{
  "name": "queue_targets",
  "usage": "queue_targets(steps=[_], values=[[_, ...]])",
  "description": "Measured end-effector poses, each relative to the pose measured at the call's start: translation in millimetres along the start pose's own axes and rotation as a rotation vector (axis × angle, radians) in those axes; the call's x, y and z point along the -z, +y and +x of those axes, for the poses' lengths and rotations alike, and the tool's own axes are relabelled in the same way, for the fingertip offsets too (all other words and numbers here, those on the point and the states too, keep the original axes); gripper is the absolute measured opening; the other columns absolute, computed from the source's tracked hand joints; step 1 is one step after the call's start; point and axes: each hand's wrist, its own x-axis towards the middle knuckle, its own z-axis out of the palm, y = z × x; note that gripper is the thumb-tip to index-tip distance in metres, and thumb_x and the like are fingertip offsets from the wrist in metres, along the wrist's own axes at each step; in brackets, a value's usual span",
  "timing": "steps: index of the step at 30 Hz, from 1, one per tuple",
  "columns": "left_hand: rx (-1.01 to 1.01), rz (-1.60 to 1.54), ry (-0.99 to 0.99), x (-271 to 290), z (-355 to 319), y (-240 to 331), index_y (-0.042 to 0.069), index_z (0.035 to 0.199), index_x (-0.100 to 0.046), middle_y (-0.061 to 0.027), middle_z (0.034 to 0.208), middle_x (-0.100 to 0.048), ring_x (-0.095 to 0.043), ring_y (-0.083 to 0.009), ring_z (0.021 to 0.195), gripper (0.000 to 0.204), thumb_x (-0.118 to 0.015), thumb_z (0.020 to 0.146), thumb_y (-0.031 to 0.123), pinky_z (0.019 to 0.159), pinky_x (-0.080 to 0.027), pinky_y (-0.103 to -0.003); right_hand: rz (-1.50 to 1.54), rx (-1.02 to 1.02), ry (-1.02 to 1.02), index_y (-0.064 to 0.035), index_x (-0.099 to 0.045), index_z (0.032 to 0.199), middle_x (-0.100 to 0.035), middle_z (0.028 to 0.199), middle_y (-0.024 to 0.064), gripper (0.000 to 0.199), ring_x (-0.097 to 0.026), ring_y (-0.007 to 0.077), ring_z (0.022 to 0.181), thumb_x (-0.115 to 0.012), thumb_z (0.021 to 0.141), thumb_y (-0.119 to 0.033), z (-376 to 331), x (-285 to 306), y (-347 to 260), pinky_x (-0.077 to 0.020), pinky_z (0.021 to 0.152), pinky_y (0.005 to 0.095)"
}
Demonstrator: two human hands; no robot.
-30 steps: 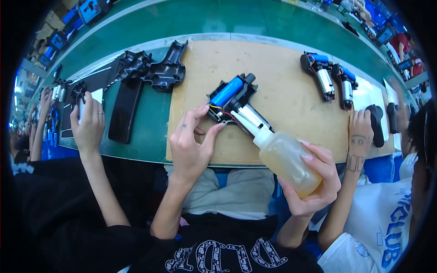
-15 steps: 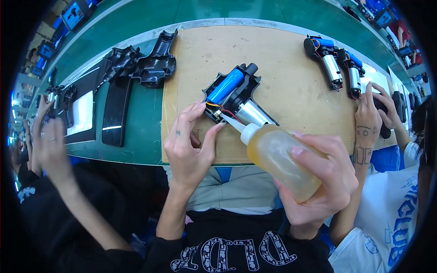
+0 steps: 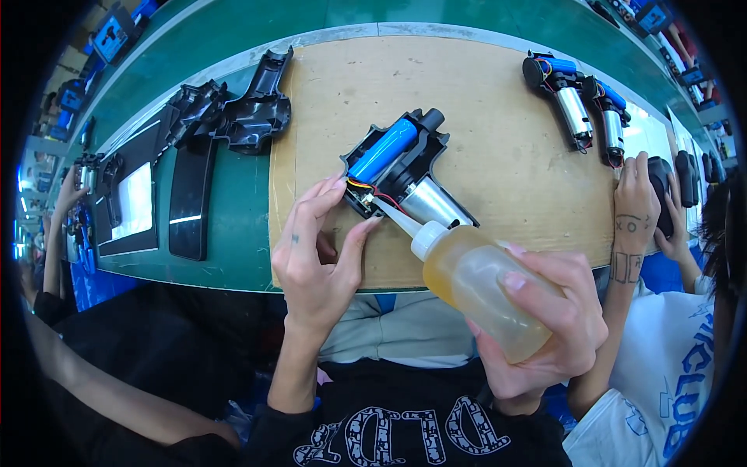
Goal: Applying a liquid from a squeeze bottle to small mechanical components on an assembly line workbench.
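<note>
A black plastic housing half lies open side up on the cardboard sheet, shaped like a small power tool's shell. Inside it sit a blue battery cell, a silver motor cylinder, and red, yellow and black wires. My left hand pinches the housing's lower left corner between thumb and fingers. My right hand is wrapped round a translucent squeeze bottle of amber liquid, tilted with its nozzle pointing up and left. The nozzle tip is at the wires near my left thumb; whether it touches them I cannot tell.
Cardboard covers the green table. Empty black shells and a black panel lie left. Two assemblies with silver motors lie far right. A co-worker's hands hold a black part at right; another's arm is at left.
The left co-worker's blurred hand has swung down and out of view at the left. The bottle's nozzle remains at the wires, and my hands keep their holds.
</note>
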Motion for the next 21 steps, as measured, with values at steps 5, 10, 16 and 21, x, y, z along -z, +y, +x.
queue_targets(steps=[5, 10, 16, 21], values=[[-0.027, 0.016, -0.006, 1, 0, -3, -0.002, 0.117, -0.064, -0.0214, 0.121, -0.069, -0.071, -0.0172, 0.086, 0.048, -0.086, 0.075, -0.001, 0.05, -0.048, -0.022, 0.026, -0.023, 0.043, -0.006, -0.067, 0.106, -0.069, 0.099, 0.0237, 0.054, -0.067, 0.0326, 0.082, -0.082, 0.054, -0.007, -10, -6, 5, -0.0542, 0.07, 0.037], [0.067, 0.023, -0.051, 3, -1, 2, -0.002, 0.118, -0.063, -0.0224, 0.121, -0.069, -0.072, -0.0199, 0.092, 0.049, -0.086, 0.074, -0.002, 0.052, -0.049, -0.022, 0.046, -0.037, 0.046, -0.0062, -0.066, 0.107, -0.069, 0.1, 0.0244, 0.053, -0.067, 0.0333, 0.083, -0.083, 0.057, -0.009, -16, -6, 6, -0.0538, 0.073, 0.0395], [-0.006, -0.015, -0.014, 2, 0, 1, -0.002, 0.117, -0.064, -0.0221, 0.121, -0.069, -0.072, -0.0206, 0.094, 0.048, -0.085, 0.075, -0.003, 0.052, -0.049, -0.022, 0.133, -0.103, 0.147, -0.0058, -0.065, 0.107, -0.069, 0.101, 0.0248, 0.051, -0.067, 0.0343, 0.085, -0.083, 0.06, -0.01, -30, -9, 14, -0.0541, 0.077, 0.0413], [-0.004, 0.007, -0.007, 0, -1, -2, -0.002, 0.117, -0.064, -0.0212, 0.122, -0.069, -0.072, -0.0209, 0.094, 0.048, -0.085, 0.075, -0.002, 0.052, -0.048, -0.023, 0.056, -0.082, 0.082, -0.0059, -0.067, 0.105, -0.07, 0.102, 0.0237, 0.052, -0.068, 0.0352, 0.087, -0.082, 0.056, -0.009, -21, -8, 6, -0.0551, 0.078, 0.0417]])
